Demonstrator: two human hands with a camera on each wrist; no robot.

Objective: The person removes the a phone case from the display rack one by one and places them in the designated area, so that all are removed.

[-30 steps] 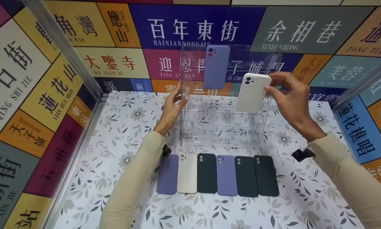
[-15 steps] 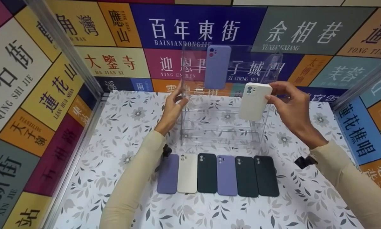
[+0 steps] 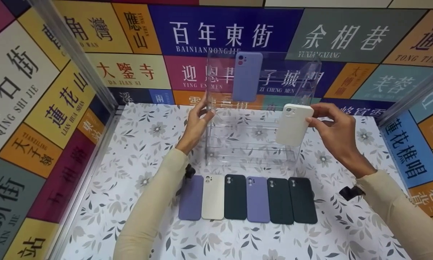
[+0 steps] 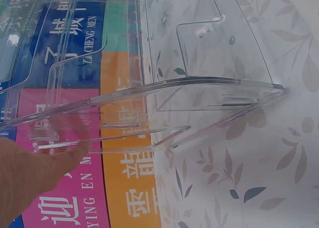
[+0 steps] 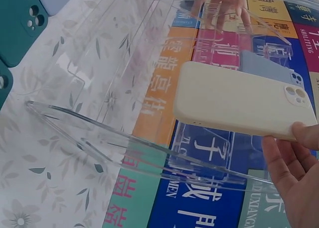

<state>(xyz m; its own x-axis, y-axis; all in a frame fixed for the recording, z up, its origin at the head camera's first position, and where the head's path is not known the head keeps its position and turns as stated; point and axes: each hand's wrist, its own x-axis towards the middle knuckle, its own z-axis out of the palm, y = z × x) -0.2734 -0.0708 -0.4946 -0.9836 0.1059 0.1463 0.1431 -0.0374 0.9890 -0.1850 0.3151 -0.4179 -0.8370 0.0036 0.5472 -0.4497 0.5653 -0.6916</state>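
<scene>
My right hand (image 3: 333, 133) pinches a cream phone case (image 3: 294, 124) by its right edge, thumb on the back. The case is upright, camera holes at the top, overlapping the right part of a clear tiered display stand (image 3: 252, 145). In the right wrist view the cream case (image 5: 229, 98) is above the stand's side panel (image 5: 134, 137). My left hand (image 3: 196, 121) grips the stand's left side, with a fingertip at the panel edge in the left wrist view. On the stand's top tier a lavender phone case (image 3: 247, 76) stands, left of centre.
In front of the stand several phone cases lie in a row: purple (image 3: 191, 197), cream (image 3: 213, 197), lavender (image 3: 258, 198) and dark ones (image 3: 235, 197). The floral tabletop (image 3: 129, 144) is bounded by sign-covered walls (image 3: 220, 29) at back and sides.
My right hand has lowered the cream case from beside the lavender one towards the stand's lower tiers, shifting slightly right. My left hand stays on the stand.
</scene>
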